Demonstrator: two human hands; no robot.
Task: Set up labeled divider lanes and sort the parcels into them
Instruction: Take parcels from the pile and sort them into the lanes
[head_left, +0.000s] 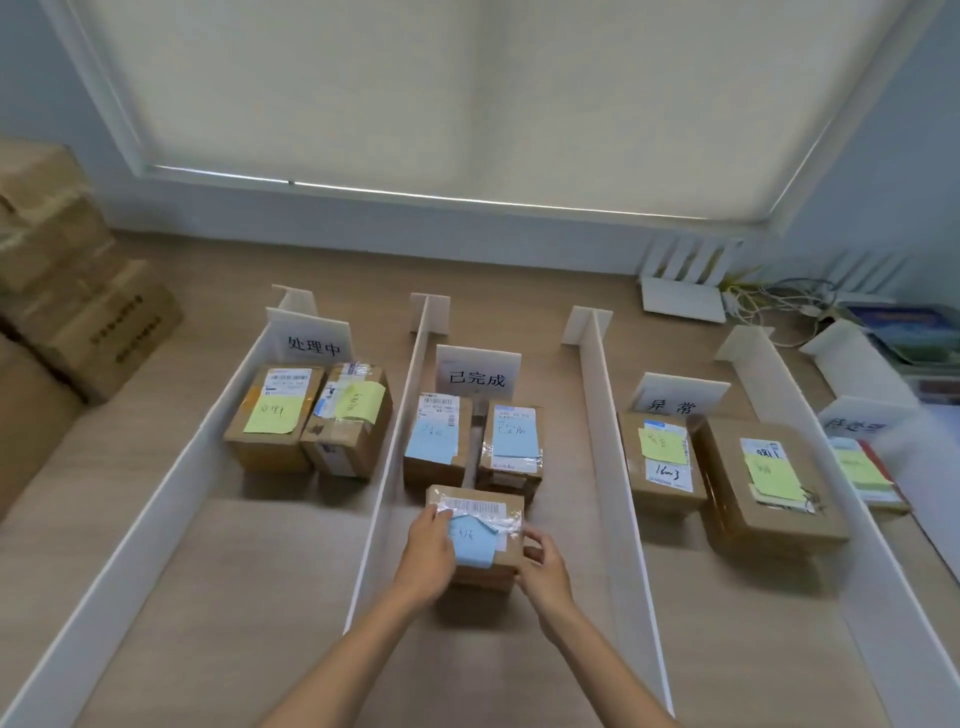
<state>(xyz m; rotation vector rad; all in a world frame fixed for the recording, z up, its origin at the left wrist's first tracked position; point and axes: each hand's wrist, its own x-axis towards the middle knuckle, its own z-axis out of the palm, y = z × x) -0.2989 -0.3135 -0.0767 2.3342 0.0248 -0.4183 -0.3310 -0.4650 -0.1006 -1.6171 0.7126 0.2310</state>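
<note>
A: We've got both hands on the blue-note parcel, lower centre of frame. Left hand is wrapped over its left edge, right hand is pinching the right near corner. It's in the middle lane, just in front of the two blue-note parcels under the 已完成 sign.

B: On the bench or lifted?

A: Can't tell; the base is hidden behind our hands. Looks low, close to the surface.

B: Right lane at least. Blue notes match.

A: Agreed. For the set-down we'd keep it square to the dividers and slide it up to the back pair without shoving them. The gap between those two is narrow, so a push could skew them.

B: Note side up?

A: Yes, it's facing up now. We should release without dragging fingers over it; tape and note look loose at the edges.

B: Other lanes?

A: Yellow-note parcels sit in the left lane under 处理中 and in the right lane under 异常. Far right lane is blurred, we can't read its sign.
</note>
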